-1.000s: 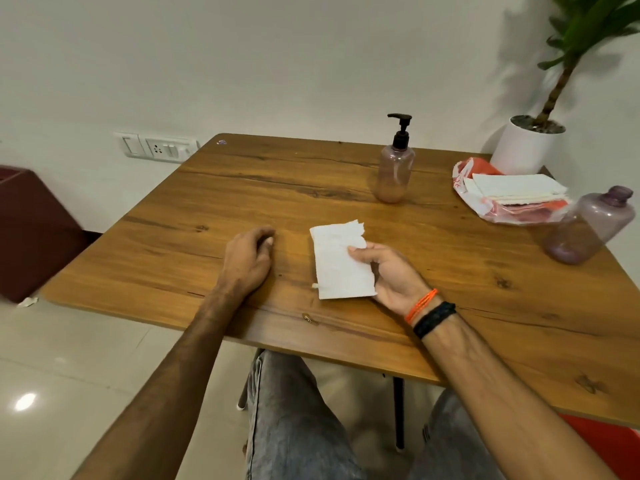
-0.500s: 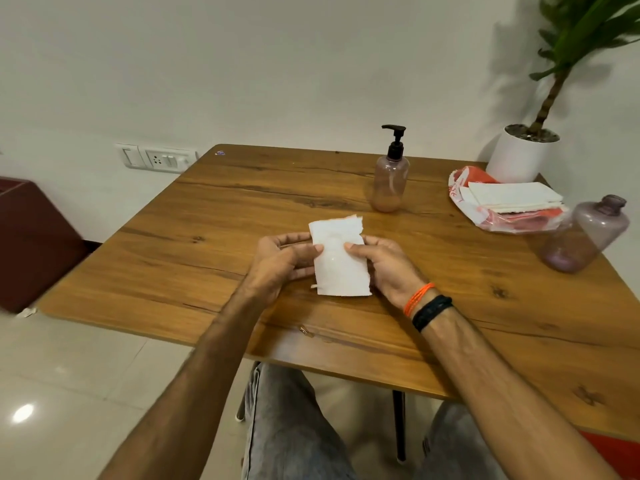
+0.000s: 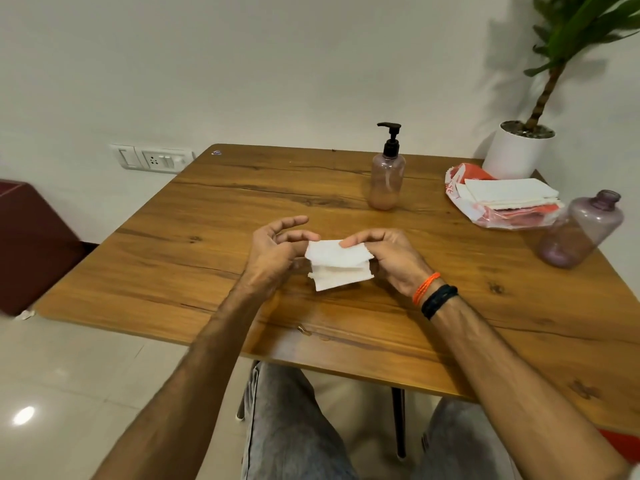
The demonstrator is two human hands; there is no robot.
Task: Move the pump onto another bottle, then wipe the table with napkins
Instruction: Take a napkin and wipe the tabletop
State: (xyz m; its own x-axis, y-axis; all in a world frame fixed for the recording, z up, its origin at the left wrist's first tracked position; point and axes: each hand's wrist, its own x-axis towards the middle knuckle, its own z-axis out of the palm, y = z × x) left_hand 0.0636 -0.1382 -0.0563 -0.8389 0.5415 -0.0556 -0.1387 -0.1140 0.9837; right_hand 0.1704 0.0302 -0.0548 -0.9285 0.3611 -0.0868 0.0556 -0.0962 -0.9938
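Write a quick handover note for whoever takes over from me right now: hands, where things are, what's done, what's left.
Right hand: pinches the folded napkin above the table.
Left hand: fingers touch the napkin's left edge; grip unclear.
Pump sits on the bottle at the far centre; the open bottle without a pump stands at the right edge.
Spare napkins lie on a red and white bag at the far right.
Done: pump swap, apparently.
Left: wipe the table.
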